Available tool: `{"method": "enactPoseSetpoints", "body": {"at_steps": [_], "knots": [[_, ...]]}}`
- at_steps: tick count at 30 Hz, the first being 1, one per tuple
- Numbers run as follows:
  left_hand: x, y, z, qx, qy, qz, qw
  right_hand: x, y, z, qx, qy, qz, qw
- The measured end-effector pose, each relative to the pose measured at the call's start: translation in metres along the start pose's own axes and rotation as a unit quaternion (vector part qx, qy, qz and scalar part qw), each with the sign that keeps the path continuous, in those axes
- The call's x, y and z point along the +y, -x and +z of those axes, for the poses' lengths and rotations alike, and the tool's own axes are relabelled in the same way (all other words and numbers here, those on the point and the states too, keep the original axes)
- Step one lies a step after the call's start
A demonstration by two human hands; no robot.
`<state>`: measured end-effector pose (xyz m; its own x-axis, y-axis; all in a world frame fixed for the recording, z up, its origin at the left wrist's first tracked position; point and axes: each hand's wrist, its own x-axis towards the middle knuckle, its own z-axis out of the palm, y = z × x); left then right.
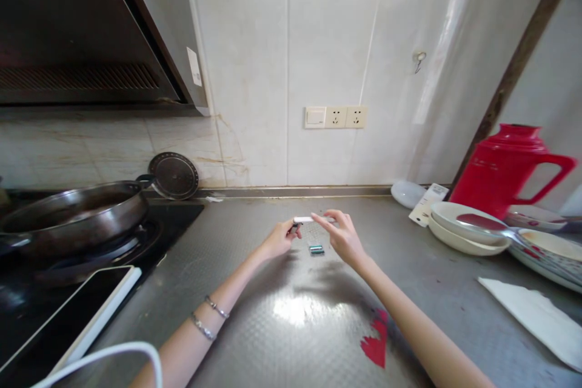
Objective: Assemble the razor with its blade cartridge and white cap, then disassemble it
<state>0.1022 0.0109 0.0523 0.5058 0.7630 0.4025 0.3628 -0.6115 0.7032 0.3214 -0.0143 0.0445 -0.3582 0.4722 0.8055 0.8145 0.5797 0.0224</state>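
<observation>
Both hands are raised over the middle of the metal counter. My left hand (pixel 278 239) pinches one end of a slim white object (pixel 303 220), seen edge-on; its kind does not show. A small dark part shows by those fingers. My right hand (pixel 343 237) has its thumb and fingers at the object's other end, closed on it as far as I can see. On the counter just below and between the hands lie small green batteries (pixel 316 250), side by side, seemingly in clear packaging.
A steel pan (pixel 77 218) sits on the black stove at left, with a phone (pixel 73 321) and white cable (pixel 131 347) nearer. At right stand a red thermos jug (pixel 509 170), stacked bowls (pixel 464 242) and white paper (pixel 531 315). Red scrap (pixel 376 342) lies in front.
</observation>
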Motion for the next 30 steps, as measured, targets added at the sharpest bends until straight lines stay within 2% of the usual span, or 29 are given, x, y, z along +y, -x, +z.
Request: {"method": "enactPoseSetpoints", "body": {"at_steps": [8, 12, 17, 23, 30], "knots": [[-0.0009, -0.0016, 0.0007, 0.000, 0.017, 0.001, 1.000, 0.0027, 0.0017, 0.0020, 0.014, -0.025, 0.039, 0.999], [-0.0046, -0.0026, 0.0026, 0.005, 0.045, -0.015, 0.999, 0.0008, 0.0016, 0.0030, 0.014, -0.031, 0.023, 0.999], [-0.0031, -0.0017, 0.0035, 0.002, 0.048, -0.002, 0.999, 0.0075, 0.0047, 0.0054, 0.010, -0.014, 0.039, 0.999], [-0.0054, -0.0024, 0.0035, 0.007, 0.073, -0.023, 0.997, 0.0029, 0.0016, 0.0026, 0.021, -0.046, 0.016, 0.999], [-0.0035, -0.0025, 0.0042, 0.007, 0.077, -0.031, 0.996, 0.0051, 0.0029, 0.0022, 0.013, -0.034, 0.027, 0.999]]}}
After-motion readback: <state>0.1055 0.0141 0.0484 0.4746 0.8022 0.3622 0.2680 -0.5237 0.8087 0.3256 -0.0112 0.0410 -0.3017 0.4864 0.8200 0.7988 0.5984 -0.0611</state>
